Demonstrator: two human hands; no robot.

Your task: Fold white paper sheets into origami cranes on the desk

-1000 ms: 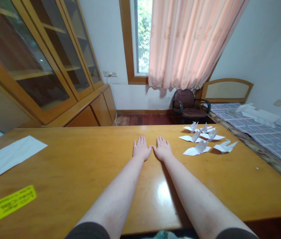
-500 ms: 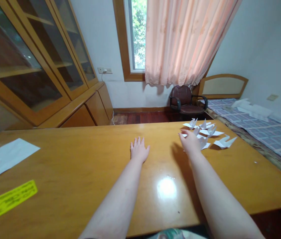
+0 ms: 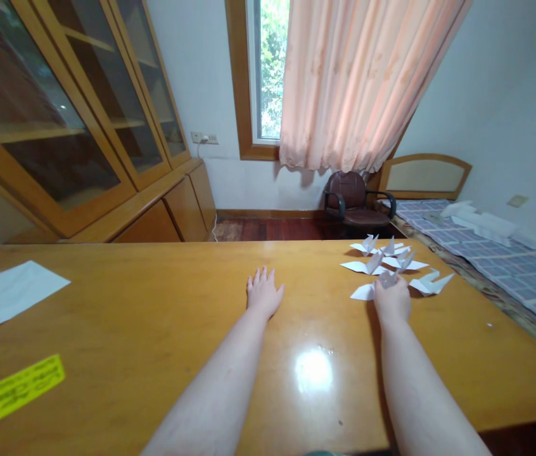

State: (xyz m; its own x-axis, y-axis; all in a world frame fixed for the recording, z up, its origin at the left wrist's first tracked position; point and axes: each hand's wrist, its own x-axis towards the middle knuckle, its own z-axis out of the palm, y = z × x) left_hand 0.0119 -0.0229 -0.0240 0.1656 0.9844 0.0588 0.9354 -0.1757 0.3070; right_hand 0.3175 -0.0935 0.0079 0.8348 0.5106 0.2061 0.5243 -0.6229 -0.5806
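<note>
My left hand (image 3: 264,292) lies flat on the wooden table (image 3: 163,323), fingers spread, holding nothing. At the right, my right hand (image 3: 392,300) is closed on the nearest white paper crane (image 3: 363,292); one wing sticks out to the left of the fingers, and the rest is partly covered by the hand. Several more folded cranes stand close by: one paper crane (image 3: 432,283) just right of the hand, another paper crane (image 3: 367,265) behind it, and others farther back near the table's far edge.
A white paper sheet (image 3: 14,294) and a yellow strip with dark writing (image 3: 14,394) lie on the table's left side. Beyond the table are a glass-door cabinet (image 3: 130,190), a brown armchair (image 3: 351,199) and a bed (image 3: 481,240) on the right.
My right hand has moved right and slightly nearer, from above the cranes' left side onto the nearest crane, and its fingers have closed there. My left hand has stayed flat on the table.
</note>
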